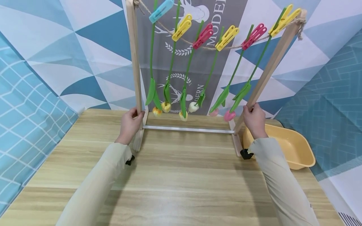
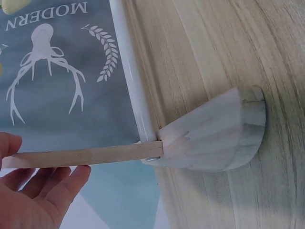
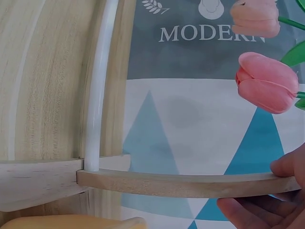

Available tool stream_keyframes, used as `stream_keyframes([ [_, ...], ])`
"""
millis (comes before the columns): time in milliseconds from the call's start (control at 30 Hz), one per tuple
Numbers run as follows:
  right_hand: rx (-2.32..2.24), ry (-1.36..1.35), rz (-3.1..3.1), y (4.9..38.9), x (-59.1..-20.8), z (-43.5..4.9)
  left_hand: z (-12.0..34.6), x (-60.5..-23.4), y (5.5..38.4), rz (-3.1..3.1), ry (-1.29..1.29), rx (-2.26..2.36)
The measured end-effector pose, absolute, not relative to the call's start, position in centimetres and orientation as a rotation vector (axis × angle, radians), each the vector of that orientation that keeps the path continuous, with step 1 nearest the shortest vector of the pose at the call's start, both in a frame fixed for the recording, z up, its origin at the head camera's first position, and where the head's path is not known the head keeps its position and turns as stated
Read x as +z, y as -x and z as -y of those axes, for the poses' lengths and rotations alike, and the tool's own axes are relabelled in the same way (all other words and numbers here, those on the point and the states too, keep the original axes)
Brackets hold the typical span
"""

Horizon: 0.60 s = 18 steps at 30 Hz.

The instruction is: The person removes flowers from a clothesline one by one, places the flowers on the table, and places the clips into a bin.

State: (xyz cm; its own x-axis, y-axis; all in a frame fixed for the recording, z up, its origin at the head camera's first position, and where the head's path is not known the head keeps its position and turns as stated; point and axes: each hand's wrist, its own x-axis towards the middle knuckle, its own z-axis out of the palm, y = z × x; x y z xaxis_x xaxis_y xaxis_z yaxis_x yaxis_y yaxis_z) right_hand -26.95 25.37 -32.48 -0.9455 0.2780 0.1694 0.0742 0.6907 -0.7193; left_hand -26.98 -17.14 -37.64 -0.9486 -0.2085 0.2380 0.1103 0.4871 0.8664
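A wooden rack [image 1: 186,128] with two uprights and a white crossbar stands on the table. My left hand [image 1: 130,124] grips the left upright [image 1: 135,62] near its foot, thumb on one side and fingers on the other in the left wrist view. Low on the right upright [image 1: 271,66], my right hand [image 1: 255,121] holds on in the same way. A twine string [image 1: 207,48] sags between the tops. Along it, blue, yellow and red clothespins [image 1: 227,37] clip several artificial tulips by their stems, heads down. A pink tulip [image 3: 268,82] hangs nearest the right hand.
A yellow plastic basin [image 1: 291,146] sits at the right, behind the right forearm and beside the rack's right foot [image 1: 237,144]. The wood-grain table [image 1: 175,188] extends toward me. Patterned cloth [image 1: 99,40] covers the wall behind.
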Motion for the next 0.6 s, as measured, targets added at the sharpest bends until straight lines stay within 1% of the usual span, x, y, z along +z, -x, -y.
stream_keyframes([
  [300, 1.080, 0.294, 2.646, 26.93, -32.24, -25.24, 17.29, -37.74, 27.09, 2.467, -0.075, -1.328],
  [600, 1.049, 0.288, 2.668, 27.04, -32.59, -25.41, 17.47, -37.74, 26.96, 2.475, -0.026, -1.305],
])
